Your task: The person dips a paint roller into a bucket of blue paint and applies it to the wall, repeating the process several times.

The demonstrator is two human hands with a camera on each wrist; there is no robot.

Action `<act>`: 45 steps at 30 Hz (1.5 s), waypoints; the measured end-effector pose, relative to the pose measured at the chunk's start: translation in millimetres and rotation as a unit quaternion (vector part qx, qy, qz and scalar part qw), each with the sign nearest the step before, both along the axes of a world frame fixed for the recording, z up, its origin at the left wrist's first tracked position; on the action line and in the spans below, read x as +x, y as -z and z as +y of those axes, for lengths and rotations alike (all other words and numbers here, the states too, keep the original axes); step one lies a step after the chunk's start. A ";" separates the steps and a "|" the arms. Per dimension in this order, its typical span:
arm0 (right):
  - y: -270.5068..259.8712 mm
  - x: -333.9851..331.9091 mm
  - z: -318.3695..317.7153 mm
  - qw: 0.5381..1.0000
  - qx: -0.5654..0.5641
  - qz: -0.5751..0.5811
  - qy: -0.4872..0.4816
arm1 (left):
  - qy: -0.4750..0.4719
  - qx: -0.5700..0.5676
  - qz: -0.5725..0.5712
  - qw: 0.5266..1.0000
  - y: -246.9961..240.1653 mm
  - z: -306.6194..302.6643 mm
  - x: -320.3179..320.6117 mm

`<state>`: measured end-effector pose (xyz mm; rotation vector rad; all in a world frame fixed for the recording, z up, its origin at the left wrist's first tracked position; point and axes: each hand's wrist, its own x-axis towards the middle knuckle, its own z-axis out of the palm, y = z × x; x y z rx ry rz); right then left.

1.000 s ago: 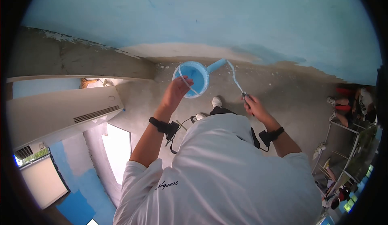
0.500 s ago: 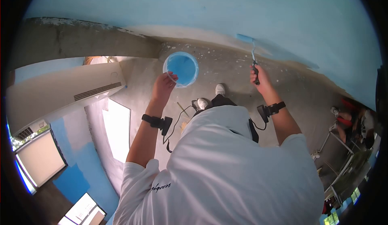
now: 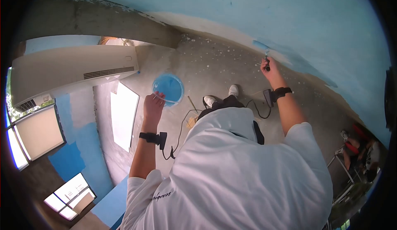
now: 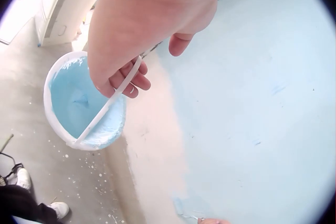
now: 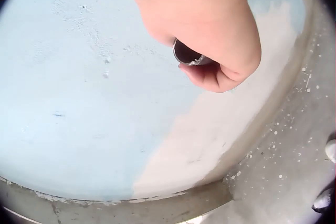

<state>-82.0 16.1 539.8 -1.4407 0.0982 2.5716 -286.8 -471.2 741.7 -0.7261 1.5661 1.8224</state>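
Observation:
My left hand [image 3: 153, 108] hooks its fingers round the white bail handle [image 4: 98, 117] of a paint bucket [image 4: 48, 95]. Light blue paint lies inside, and white smears run along the bucket's rim. On the other side, my right hand [image 3: 271, 69] grips a paint roller by its dark handle [image 5: 187, 54]. The roller's blue sleeve [image 3: 261, 45] is against the lower part of the wall [image 3: 306, 19], where blue paint borders a pale strip. In the right wrist view the hand hides the sleeve, leaving only the hollow handle end visible.
Paint specks dot the grey concrete floor [image 3: 219, 64]. A concrete ledge [image 3: 103, 19] meets the wall at the left, near a white air conditioner [image 3: 74, 62]. Behind my feet lies a stick [image 3: 191, 102]. People sit beside a metal frame [image 3: 343, 168] at the right.
The roller has left the bucket and moved right onto the wall, in my right hand. The bucket, still hanging from my left hand, has shifted left and back from the wall; the view has turned.

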 end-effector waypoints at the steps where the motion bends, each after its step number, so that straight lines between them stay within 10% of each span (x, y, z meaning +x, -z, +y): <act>1: -8.1 5.9 0.5 1.000 0.001 0.000 0.000 | -0.013 -0.005 -0.009 1.000 0.3 -8.1 0.6; 10: -84.7 82.2 0.9 0.997 0.073 0.007 0.016 | -0.057 0.011 -0.028 0.998 -1.2 -29.0 9.2; 23: -5.9 22.2 11.1 0.992 0.080 -0.015 -0.092 | -0.028 0.060 0.011 0.998 -49.9 17.2 14.2; 33: -102.8 41.8 -30.2 0.991 0.095 0.045 -0.077 | 0.007 0.080 0.029 0.996 -54.6 34.5 8.1; 45: 2.1 -65.3 -33.1 0.992 0.095 0.020 -0.075 | 0.014 0.102 0.050 0.993 -53.4 16.8 -6.7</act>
